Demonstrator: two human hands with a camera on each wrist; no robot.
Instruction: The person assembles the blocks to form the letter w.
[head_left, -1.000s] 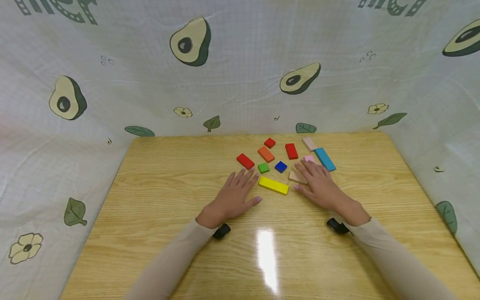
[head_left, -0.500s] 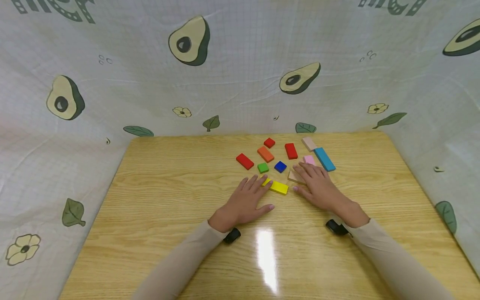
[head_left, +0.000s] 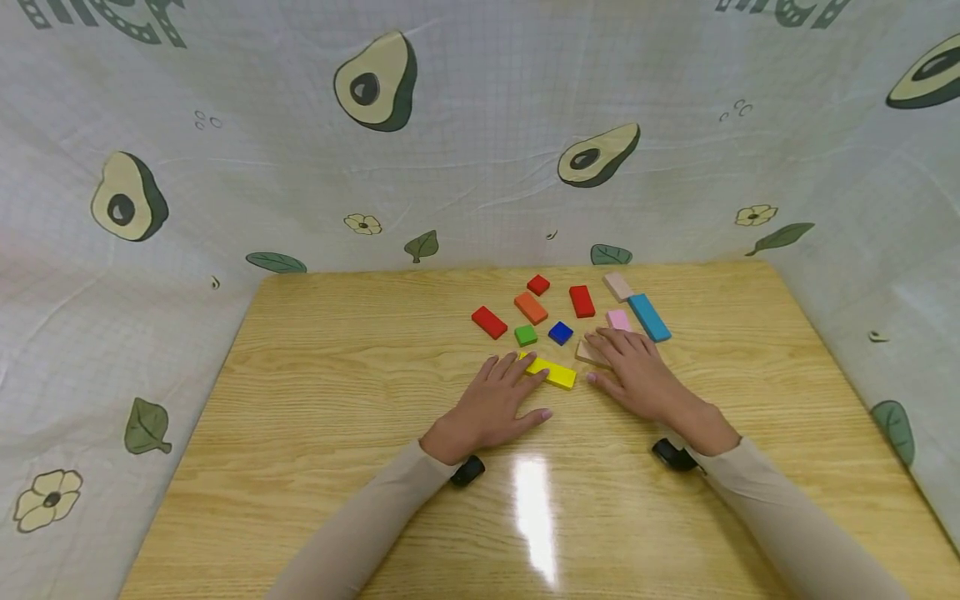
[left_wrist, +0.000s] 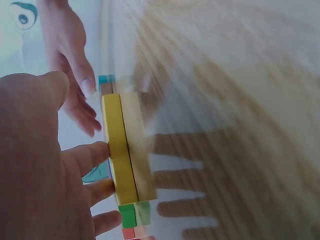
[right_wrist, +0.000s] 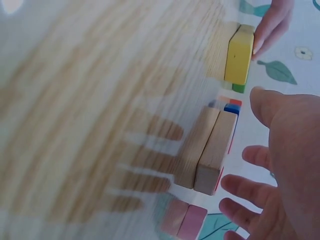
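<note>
My left hand has its fingers spread over the left end of a long yellow block. Seen from the left wrist, its fingertips are right at the top of the yellow block, without curling round it. A plain wooden block lies partly hidden below my right hand, whose fingers are extended. The right wrist view shows those fingers apart from the wooden block, with a pink block beyond it. Just behind the yellow block are a small green block and a small dark blue block.
Farther back lie a red block, an orange block, a small red block and another red block. A beige block and a long light blue block are at right. Avocado-print cloth borders the wooden table.
My left hand has moved right, from beside the yellow block to over its left end. The right hand has shifted very slightly toward me, showing more of the pink block.
</note>
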